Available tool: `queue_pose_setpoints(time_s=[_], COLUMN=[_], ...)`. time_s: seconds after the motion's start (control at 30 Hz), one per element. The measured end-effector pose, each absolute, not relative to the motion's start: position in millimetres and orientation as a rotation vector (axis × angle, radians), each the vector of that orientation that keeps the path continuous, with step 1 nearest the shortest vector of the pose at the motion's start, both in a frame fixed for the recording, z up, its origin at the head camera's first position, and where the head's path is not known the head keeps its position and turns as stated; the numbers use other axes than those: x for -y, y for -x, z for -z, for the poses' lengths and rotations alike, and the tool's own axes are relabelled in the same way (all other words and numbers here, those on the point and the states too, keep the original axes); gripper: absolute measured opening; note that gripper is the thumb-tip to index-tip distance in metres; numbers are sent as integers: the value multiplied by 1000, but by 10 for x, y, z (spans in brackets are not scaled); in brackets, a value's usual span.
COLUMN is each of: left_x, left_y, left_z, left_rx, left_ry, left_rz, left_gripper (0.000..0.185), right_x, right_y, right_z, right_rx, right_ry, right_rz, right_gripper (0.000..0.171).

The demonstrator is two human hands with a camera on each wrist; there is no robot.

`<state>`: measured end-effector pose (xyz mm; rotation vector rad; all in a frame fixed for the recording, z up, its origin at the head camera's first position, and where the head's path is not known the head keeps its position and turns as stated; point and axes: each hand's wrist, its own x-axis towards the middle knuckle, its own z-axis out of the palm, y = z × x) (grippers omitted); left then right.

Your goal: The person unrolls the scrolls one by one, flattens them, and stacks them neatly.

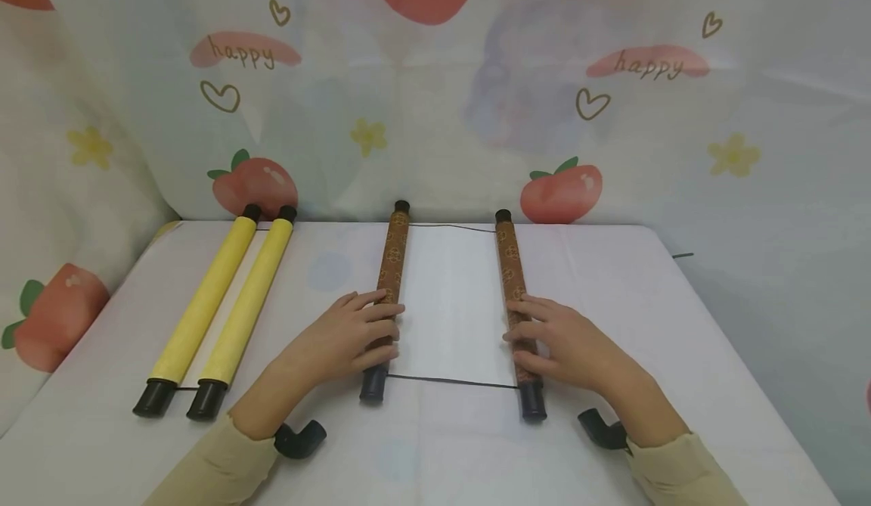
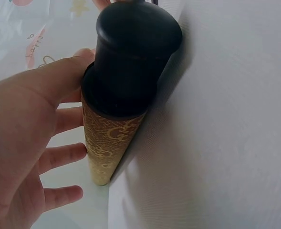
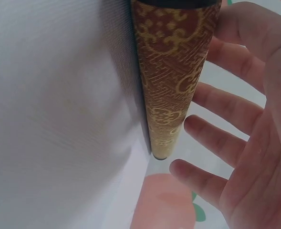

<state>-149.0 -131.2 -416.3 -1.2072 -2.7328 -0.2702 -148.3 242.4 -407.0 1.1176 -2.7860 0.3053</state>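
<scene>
In the head view a scroll lies partly unrolled, with white paper (image 1: 449,302) between its two brown, gold-patterned rollers. My left hand (image 1: 347,339) rests across the left roller (image 1: 393,253), its fingers fairly straight over the top. Across the right roller (image 1: 508,256) lies my right hand (image 1: 565,339), fingers spread and touching it. The left wrist view shows the left roller's black end knob (image 2: 130,57), with the thumb beside it. From the right wrist camera, the patterned roller (image 3: 171,71) stands next to the extended fingers.
To the left lies a second scroll with two yellow rollers (image 1: 255,294) and black ends. Thin black cords (image 1: 452,381) span the brown rollers' ends. A black curved piece (image 1: 301,439) sits by the left wrist, another (image 1: 602,428) by the right. Behind the white table (image 1: 612,264) hangs a printed cloth (image 1: 435,120).
</scene>
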Motion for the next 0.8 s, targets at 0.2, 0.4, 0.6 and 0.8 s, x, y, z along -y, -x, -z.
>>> queue_pose_setpoints(time_s=[0.2, 0.4, 0.6, 0.8], left_x=[1336, 1348, 1351, 1366], left_y=[1497, 1510, 1510, 1513], left_z=[4148, 4158, 4156, 4160], left_rx=[2701, 2698, 2716, 2729], left_ry=[1215, 1219, 1210, 1203], left_rz=[272, 253, 307, 298], left_gripper=[20, 19, 19, 20], right_x=[-2425, -2450, -2466, -2462], right_y=[1491, 1510, 1498, 1494], right_z=[4067, 4075, 4056, 4053], right_rx=[2803, 2839, 2848, 2832], right_ry=[-1123, -1100, -1093, -1094], right_rz=[-307, -314, -309, -298], right_gripper=[18, 15, 19, 18])
